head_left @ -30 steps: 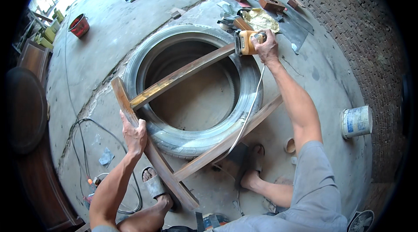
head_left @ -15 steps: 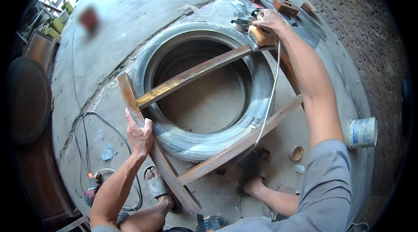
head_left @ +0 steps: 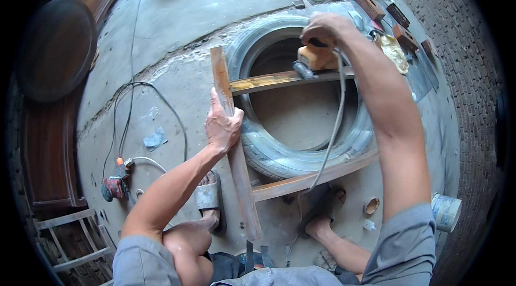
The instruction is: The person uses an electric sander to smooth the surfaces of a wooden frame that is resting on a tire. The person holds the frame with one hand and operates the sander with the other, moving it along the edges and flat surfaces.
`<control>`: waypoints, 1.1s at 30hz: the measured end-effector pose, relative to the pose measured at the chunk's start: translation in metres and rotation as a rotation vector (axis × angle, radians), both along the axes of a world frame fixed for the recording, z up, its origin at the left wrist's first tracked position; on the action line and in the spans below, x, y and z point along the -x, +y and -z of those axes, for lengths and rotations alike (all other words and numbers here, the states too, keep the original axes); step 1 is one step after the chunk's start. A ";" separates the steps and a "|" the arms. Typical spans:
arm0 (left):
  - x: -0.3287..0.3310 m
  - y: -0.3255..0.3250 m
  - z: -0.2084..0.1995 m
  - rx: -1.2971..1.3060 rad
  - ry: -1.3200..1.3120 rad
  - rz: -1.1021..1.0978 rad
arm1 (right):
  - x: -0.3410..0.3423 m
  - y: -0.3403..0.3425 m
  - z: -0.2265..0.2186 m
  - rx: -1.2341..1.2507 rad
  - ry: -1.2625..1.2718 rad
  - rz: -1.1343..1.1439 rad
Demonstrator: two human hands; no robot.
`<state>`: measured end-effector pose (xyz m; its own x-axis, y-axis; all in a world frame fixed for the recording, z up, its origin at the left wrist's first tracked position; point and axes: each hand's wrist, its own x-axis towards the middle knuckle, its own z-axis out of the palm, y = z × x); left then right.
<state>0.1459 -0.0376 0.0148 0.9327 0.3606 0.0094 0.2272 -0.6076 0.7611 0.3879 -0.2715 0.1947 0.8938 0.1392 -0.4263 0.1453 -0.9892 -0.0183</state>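
A wooden frame (head_left: 242,165) lies across a large tire (head_left: 279,162) on the floor. My left hand (head_left: 223,125) is closed around the frame's left bar, just below where the far crossbar (head_left: 263,81) joins it. With my right hand (head_left: 325,27) I hold a yellow-orange power sander (head_left: 320,58) from above. Its grey front end sits at the far crossbar, a little right of the bar's middle. Whether the sanding face touches the wood cannot be made out. A pale cord (head_left: 336,119) runs from the tool toward me over the near crossbar (head_left: 317,175).
Reddish-brown blocks (head_left: 368,5) and a crumpled yellowish sheet (head_left: 394,52) lie at the far right. A red-and-black power tool (head_left: 113,186) and looped black cable (head_left: 161,92) are on the left, near dark wooden furniture (head_left: 48,146). A whitish bucket (head_left: 446,212) lies at right.
The sander has moved leftward along the far crossbar, from its right end toward the middle. My view has swung, so the frame and tire appear farther right. My left hand keeps its hold.
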 end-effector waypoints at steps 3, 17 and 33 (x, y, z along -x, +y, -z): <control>0.000 -0.001 0.003 0.014 0.001 -0.007 | 0.006 0.057 0.008 0.042 0.027 -0.083; 0.002 -0.001 0.002 0.147 -0.004 0.002 | 0.042 0.152 0.004 0.030 0.074 -0.032; 0.003 0.003 0.014 0.099 -0.123 -0.008 | 0.048 0.112 0.033 -0.529 -0.225 -0.034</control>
